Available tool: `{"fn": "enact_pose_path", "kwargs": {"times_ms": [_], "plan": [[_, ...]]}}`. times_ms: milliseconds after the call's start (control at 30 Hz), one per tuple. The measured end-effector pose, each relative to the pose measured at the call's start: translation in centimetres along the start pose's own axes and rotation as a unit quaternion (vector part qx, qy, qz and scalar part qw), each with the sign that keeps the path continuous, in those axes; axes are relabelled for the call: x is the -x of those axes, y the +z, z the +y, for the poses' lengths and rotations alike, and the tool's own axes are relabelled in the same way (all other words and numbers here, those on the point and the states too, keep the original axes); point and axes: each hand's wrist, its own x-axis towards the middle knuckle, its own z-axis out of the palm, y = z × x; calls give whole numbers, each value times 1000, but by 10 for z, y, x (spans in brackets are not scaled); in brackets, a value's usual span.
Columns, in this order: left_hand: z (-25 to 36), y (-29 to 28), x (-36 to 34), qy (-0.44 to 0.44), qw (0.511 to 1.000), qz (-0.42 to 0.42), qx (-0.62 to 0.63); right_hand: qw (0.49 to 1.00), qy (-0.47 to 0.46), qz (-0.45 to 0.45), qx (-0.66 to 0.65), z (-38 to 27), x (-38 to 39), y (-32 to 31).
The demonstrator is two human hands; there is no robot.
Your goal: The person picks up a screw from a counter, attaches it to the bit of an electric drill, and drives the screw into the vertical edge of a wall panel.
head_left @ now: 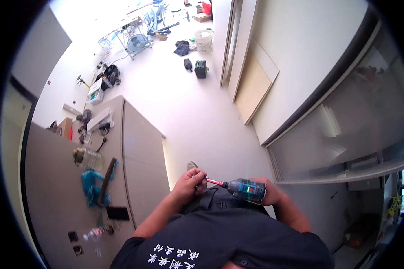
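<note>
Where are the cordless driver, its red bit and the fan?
Cordless driver (pixel 245 189): head view, middle of its casing.
Red bit (pixel 214 182): head view, middle of its shaft.
Fan (pixel 137 44): head view, on its round grille.

This seems a room (pixel 188 116) under renovation. A power driver (pixel 247 190) is near, boards (pixel 252 83) stand right, and a fan (pixel 138 44) (blue-grey) far left.

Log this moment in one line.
left hand: at tip of red bit | right hand: holding drill | floor: fan, bucket
</note>
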Motion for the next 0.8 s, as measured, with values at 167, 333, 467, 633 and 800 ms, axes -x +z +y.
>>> {"fn": "enact_pose_path", "kwargs": {"times_ms": [167, 333, 467, 633, 800], "plan": [[81, -34, -81, -5, 997, -10, -75, 997, 0, 48, 61, -3, -98, -29], [175, -69, -150, -30, 985, -84, -148, 990, 20, 53, 128, -15, -199, -52], [252, -87, -202, -44, 989, -99, -100, 981, -18, 107, 158, -34, -278, -72], [319, -93, -277, 8, 994, -109, -5, 980, -19, 158, 124, -39, -341, -110], [367, -79, -355, -20, 989, -125, -78, 976, -56, 186, 96, 10, -390, -182]]}}
